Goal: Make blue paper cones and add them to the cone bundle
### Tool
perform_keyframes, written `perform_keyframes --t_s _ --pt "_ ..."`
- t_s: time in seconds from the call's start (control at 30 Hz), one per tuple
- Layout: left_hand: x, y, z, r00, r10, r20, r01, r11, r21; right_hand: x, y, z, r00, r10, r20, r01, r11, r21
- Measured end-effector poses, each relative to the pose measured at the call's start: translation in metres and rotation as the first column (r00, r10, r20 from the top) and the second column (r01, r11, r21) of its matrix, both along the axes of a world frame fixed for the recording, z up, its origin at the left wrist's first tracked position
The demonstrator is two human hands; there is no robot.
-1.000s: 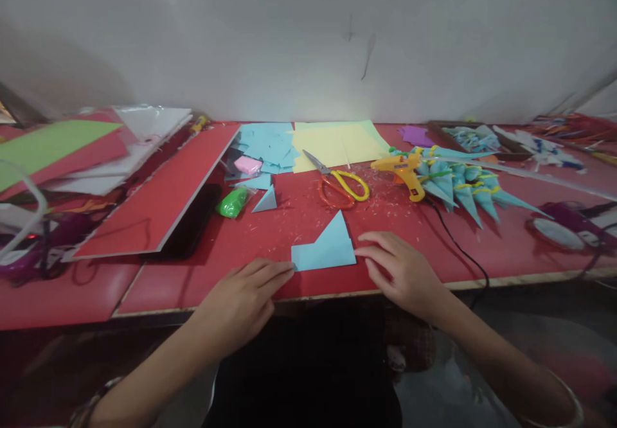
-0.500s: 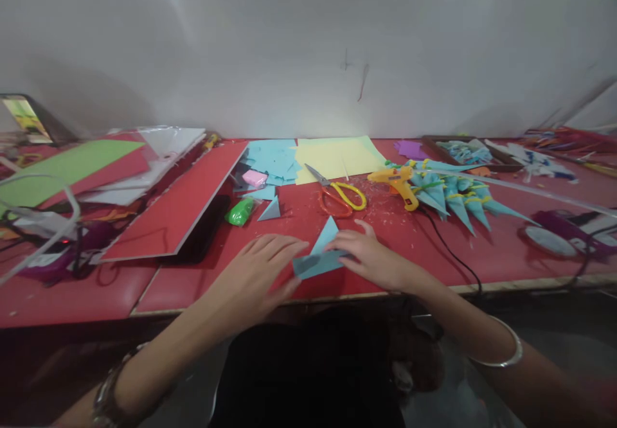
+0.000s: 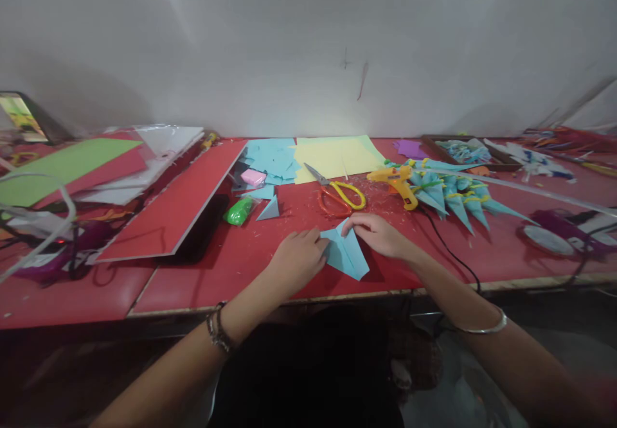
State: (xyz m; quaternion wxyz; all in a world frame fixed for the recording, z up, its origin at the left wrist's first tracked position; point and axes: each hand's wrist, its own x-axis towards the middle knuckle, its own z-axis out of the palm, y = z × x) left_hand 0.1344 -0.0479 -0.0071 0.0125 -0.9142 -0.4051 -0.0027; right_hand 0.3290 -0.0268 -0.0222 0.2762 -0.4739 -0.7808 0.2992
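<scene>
A creased piece of light blue paper (image 3: 348,254) lies between my hands near the front of the red table. My left hand (image 3: 301,258) is closed at its left corner, the fingers curled over the edge. With thumb and fingers bent, my right hand (image 3: 376,234) pinches the paper's upper right edge. Just beyond it rest scissors (image 3: 343,195) with one red and one yellow handle. A small folded blue paper triangle (image 3: 268,209) stands to the left, beside a bright green wrapped lump (image 3: 240,211).
A yellow glue gun (image 3: 396,177) and pointed blue paper shapes (image 3: 450,193) lie at right. Blue sheets (image 3: 272,158) and pale yellow paper (image 3: 337,157) are at the back. A red board (image 3: 176,203) leans at left. A black cord (image 3: 448,248) crosses the table's front edge.
The blue paper has been turned and spread wider, with its crease now showing. My left hand has moved right and closed on its edge; my right hand has shifted up to pinch it.
</scene>
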Motion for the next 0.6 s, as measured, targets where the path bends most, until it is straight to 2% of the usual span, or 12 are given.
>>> perform_keyframes --t_s 0.13,0.3,0.47,0.6 --pt "0.004 0.004 -0.008 0.998 0.063 -0.003 -0.063 0.996 -0.057 -0.005 -0.004 0.000 0.984 -0.170 -0.052 0.164 0.981 -0.107" --pt "0.011 0.006 -0.012 0.997 0.074 -0.006 -0.074 0.997 -0.024 -0.011 -0.012 -0.005 0.962 -0.241 -0.127 0.222 0.964 -0.148" --pt "0.016 0.008 -0.012 0.993 0.107 -0.055 -0.109 0.994 -0.016 -0.016 -0.022 -0.008 0.938 -0.347 0.014 0.347 0.932 -0.109" --pt "0.018 0.008 -0.012 0.992 0.120 -0.046 -0.120 0.993 0.001 -0.021 -0.026 -0.008 0.922 -0.370 0.117 0.375 0.927 -0.027"
